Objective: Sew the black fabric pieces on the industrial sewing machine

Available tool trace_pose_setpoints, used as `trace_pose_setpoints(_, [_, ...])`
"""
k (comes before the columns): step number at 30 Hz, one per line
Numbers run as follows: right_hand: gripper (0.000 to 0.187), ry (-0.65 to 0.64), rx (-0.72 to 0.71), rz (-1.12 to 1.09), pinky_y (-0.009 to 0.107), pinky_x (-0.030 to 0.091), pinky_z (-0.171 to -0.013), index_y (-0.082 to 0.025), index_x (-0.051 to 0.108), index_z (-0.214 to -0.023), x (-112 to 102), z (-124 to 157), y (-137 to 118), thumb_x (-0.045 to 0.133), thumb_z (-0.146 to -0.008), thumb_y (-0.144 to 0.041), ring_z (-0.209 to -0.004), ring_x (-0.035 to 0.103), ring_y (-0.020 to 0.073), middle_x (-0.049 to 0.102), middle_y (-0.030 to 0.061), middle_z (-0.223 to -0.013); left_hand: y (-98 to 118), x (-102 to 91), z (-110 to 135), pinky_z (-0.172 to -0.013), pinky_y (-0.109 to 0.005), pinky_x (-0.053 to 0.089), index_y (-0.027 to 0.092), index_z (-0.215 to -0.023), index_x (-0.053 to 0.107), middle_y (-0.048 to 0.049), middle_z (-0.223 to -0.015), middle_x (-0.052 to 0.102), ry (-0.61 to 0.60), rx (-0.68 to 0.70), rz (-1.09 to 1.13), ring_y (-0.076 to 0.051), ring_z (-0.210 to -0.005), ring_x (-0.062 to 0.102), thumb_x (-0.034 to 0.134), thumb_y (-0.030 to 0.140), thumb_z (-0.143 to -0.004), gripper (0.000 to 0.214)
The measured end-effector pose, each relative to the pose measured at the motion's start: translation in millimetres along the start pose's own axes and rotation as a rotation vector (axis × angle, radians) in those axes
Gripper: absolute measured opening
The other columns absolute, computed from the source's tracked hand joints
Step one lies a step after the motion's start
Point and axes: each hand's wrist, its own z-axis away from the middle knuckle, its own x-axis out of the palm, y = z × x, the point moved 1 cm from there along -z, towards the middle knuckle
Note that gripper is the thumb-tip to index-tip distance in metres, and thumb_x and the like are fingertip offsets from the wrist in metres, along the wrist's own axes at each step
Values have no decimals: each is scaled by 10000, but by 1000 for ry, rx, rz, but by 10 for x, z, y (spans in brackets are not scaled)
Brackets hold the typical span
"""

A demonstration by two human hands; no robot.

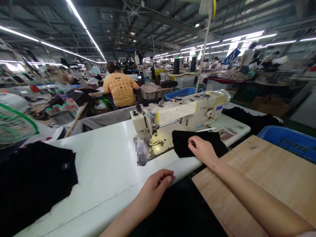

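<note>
Our left hand [156, 187] curls loosely, empty, by the table [103, 154]. The fingers of our right hand [203, 150] touch the cloth [181, 144] beside the machine [190, 113]; we cannot tell whether they grip. A light, flat hold should limit creases.

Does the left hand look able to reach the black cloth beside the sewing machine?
Likely yes: nothing visible stands between the left hand and the black cloth, and the right hand covers only part of it.
</note>
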Motion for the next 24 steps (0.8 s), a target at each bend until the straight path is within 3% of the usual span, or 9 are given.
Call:
trace_pose_setpoints(2, [239, 133, -99, -81, 260, 496, -701, -163, 651, -1027, -117, 75, -40, 422, -962, -185, -884, 685, 174, 697, 102, -1131, -6, 17, -58, -901, -379, 515, 149, -1109, 671, -148, -1103, 729, -98, -121, 355, -249, -1009, 680, 542, 569, -891, 490])
trace_pose_setpoints(6, [274, 247, -658, -108, 283, 471, -629, -159, 649, -1093, -413, 468, -461, 399, -980, -171, -804, 666, 158, 679, 130, -1244, 13, -54, -198, -837, -364, 530, 115, -1106, 675, -159, -1076, 738, -248, -248, 861, -263, -991, 693, 450, 706, -876, 672])
trace_pose_setpoints(9, [305, 165, -963, -99, 309, 389, -481, -150, 661, -1094, -551, 793, -849, 382, -971, -169, -616, 584, 145, 680, 115, -1255, 27, -129, -245, -821, -382, 532, 108, -928, 724, -113, -830, 755, -278, -276, 901, -267, -833, 705, 485, 726, -839, 669])
trace_pose_setpoints(12, [259, 96, -1053, -165, 297, 354, -442, -144, 672, -1064, -589, 966, -1041, 440, -966, -201, -576, 562, 131, 711, 108, -1182, 51, -173, -214, -855, -367, 517, 111, -990, 731, -89, -858, 762, -298, -244, 786, -247, -808, 709, 680, 455, -799, 396])
trace_pose_setpoints(14, [223, 104, -998, -261, 285, 362, -448, -156, 679, -988, -583, 980, -1032, 494, -978, -279, -573, 580, 124, 745, 93, -1047, 79, -206, -153, -889, -350, 501, 145, -1147, 696, -72, -966, 766, -276, -176, 708, -239, -870, 713, 725, 223, -716, 439])
trace_pose_setpoints(16, [216, 174, -845, -406, 271, 414, -501, -177, 668, -939, -575, 918, -946, 525, -981, -332, -622, 626, 129, 752, 70, -931, 103, -251, -66, -889, -350, 500, 186, -1269, 637, -61, -1034, 760, -232, -133, 665, -244, -903, 714, 704, 144, -677, 597])
trace_pose_setpoints(19, [187, 256, -386, -658, 251, 470, -589, -207, 655, -901, -565, 708, -764, 512, -986, -290, -676, 644, 128, 737, 39, -875, 107, -331, 82, -892, -355, 506, 227, -1366, 565, -52, -1100, 748, -154, -124, 653, -242, -927, 715, 659, 139, -696, 682])
trace_pose_setpoints(21, [212, 231, -89, -779, 245, 451, -563, -208, 662, -845, -550, 539, -673, 527, -972, -309, -624, 597, 122, 715, 26, -823, 90, -375, 166, -918, -355, 505, 235, -1402, 532, -49, -1120, 744, -131, -119, 644, -236, -945, 714, 640, 130, -702, 716])
trace_pose_setpoints(24, [254, 91, 91, -892, 251, 432, -566, -194, 690, -841, -504, 310, -640, 580, -924, -408, -649, 572, 140, 689, 21, -786, 68, -411, 248, -977, -404, 498, 254, -1455, 468, -50, -1170, 731, -149, -124, 594, -255, -1004, 707, 622, 139, -723, 758])
